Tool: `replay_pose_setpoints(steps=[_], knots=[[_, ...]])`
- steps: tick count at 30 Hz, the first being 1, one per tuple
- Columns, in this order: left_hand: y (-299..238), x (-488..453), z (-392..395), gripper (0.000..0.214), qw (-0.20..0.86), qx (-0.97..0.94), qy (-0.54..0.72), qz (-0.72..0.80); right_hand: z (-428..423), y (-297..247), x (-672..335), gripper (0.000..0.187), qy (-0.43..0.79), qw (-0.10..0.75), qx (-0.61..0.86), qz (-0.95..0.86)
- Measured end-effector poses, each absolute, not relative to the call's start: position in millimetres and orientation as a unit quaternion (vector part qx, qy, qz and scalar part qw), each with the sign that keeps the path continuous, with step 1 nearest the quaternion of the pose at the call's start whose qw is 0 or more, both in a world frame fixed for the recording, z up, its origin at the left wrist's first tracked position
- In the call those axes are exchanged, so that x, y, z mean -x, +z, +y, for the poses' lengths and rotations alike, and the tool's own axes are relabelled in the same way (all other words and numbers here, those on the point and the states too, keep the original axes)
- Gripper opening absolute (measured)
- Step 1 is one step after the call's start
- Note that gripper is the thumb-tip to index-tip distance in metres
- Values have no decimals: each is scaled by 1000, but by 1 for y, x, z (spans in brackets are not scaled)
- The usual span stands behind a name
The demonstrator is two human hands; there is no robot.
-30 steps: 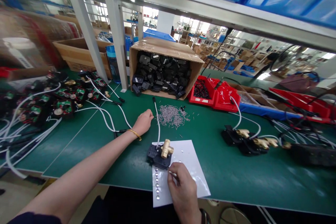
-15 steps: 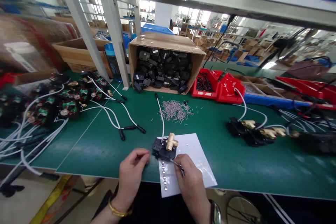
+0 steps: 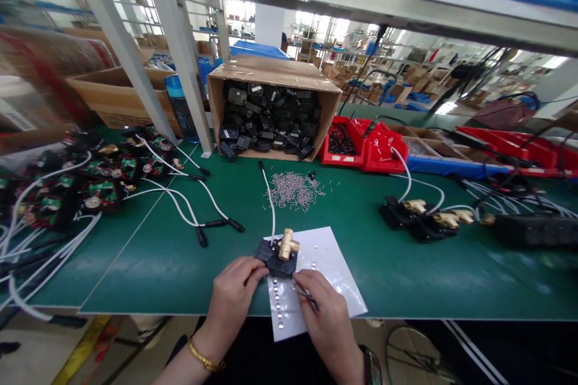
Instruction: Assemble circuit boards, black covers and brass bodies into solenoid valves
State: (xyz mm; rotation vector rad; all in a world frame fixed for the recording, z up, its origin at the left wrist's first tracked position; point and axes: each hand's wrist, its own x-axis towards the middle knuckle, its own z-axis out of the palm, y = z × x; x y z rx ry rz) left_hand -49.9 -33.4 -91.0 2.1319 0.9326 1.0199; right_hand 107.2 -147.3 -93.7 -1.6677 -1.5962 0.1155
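Item: black valve block (image 3: 274,257) with brass fitting (image 3: 287,245), at the white sheet's (image 3: 334,277) far-left corner. Our left hand (image 3: 233,293) (a second ago out by the pin pile (image 3: 293,189)) has come back, fingers curled against the block's left edge. Our right hand (image 3: 326,313) pinches a thin metal tool (image 3: 303,293) beside it, so both hands now work the block.

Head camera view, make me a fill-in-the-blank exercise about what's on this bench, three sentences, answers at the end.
1. The black part with a brass fitting rests on a white ____.
2. The cardboard box lies on its side, full of ____ parts.
3. The loose metal pins lie on the ____ mat, beyond the left hand and right hand.

Missing words: sheet; black; green
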Motion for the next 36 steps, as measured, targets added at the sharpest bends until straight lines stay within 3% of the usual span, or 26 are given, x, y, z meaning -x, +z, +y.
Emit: replay_pose_setpoints(steps=[6, 13, 17, 19, 22, 24, 26, 29, 33, 36], knots=[[-82, 42, -28, 11, 379, -757, 344, 405, -156, -91, -107, 39, 56, 391, 659, -640], [-85, 45, -26, 20, 380, -765, 289, 433, -162, -90, -110, 39, 84, 351, 665, -654], [-69, 51, -11, 26, 437, -670, 350, 487, -161, -86, -121, 34, 34, 381, 682, -624], [-53, 47, 8, 28, 527, -599, 365, 480, -153, -75, -125, 54, 28, 365, 711, -600], [-32, 28, 46, 33, 689, -493, 276, 453, -134, -54, -124, 96, 67, 298, 722, -621], [-25, 8, 68, 29, 770, -439, 193, 421, -121, -42, -121, 103, 79, 244, 711, -655], [-24, -12, 79, 22, 797, -425, 172, 392, -112, -36, -117, 99, 75, 197, 707, -675], [-22, -33, 77, 15, 757, -460, 258, 385, -108, -35, -112, 87, 63, 182, 710, -677], [3, -63, 57, 34, 660, -573, 354, 334, -112, -42, -118, 76, 53, 239, 737, -630], [36, -100, 37, 39, 531, -746, 337, 218, -120, -43, -142, 72, 15, 287, 764, -577]])
